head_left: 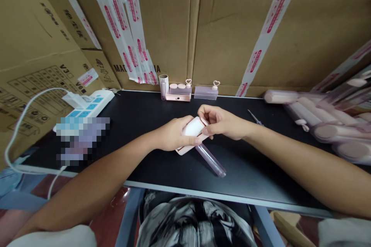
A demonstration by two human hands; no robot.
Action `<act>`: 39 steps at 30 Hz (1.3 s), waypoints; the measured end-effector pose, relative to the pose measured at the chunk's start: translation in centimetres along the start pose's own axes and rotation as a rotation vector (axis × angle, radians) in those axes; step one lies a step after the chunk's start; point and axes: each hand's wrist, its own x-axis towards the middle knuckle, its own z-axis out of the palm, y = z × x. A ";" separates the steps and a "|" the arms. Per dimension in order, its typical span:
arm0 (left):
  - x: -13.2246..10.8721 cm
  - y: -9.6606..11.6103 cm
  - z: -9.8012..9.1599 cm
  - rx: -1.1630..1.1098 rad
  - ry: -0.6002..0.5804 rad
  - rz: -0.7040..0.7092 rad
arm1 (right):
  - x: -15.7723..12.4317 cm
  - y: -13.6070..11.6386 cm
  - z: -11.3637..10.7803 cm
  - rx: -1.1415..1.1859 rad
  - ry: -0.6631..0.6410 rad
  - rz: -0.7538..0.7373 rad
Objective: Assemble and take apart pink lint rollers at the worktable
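My left hand (174, 135) is closed around a white rounded piece with a pink, copper-edged frame (185, 149), its thumb lying across the side. My right hand (223, 122) pinches the far right end of the same piece between thumb and bent fingers. What exactly the right fingertips grip there is partly hidden. Just below both hands a clear purple tube (213, 162) lies slanted on the black table, its upper end covered by the held piece.
Toward the back stand a pink holder with round caps (178, 97), an upright cylinder (163, 87) and a purple box with a heart loop (205, 93). A thin screwdriver (255, 117) lies beyond my right forearm. Pink-purple parts (327, 112) pile right; a power strip (92, 104) sits left.
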 end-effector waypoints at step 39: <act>1.5 -1.9 -1.8 -0.493 0.590 0.124 | -0.2 3.3 -1.1 -0.347 0.385 -0.398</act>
